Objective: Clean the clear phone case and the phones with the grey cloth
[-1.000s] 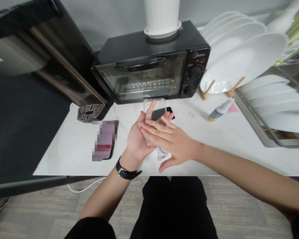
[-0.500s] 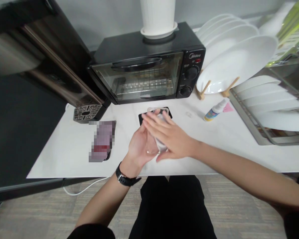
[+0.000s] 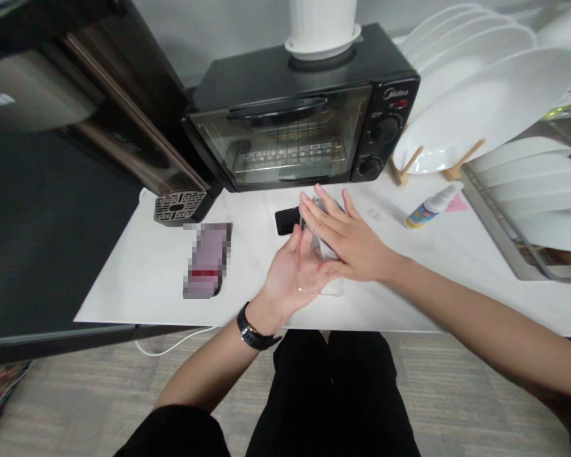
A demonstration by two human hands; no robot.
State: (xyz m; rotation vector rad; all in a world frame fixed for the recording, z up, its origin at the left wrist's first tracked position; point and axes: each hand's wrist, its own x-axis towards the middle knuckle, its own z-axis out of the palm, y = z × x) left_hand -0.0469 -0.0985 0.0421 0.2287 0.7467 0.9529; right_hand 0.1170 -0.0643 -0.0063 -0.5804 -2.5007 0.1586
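Note:
My left hand [image 3: 285,273] is palm up above the counter, supporting a clear phone case [image 3: 309,290], see-through with glints along its lower edge. My right hand [image 3: 356,244] lies across it from the right, fingers stretched and pressing a thin white wipe [image 3: 328,252] against the case. Most of the wipe and case are hidden between the two hands. Just beyond my left fingertips, a black phone [image 3: 286,221] lies on the white counter. To the right stands a small spray bottle [image 3: 431,208] with a white cap, by a pink slip [image 3: 457,203].
A black toaster oven [image 3: 295,127] with a white pot [image 3: 322,28] on top stands behind my hands. On the left are a coffee machine [image 3: 181,206] and a blurred-out phone-shaped item [image 3: 207,257]. White plates [image 3: 490,108] and a dish rack [image 3: 499,247] stand at right.
The view has shifted, so the scene sits farther right. My right hand has slid slightly over the case, and more of the white wipe shows below it.

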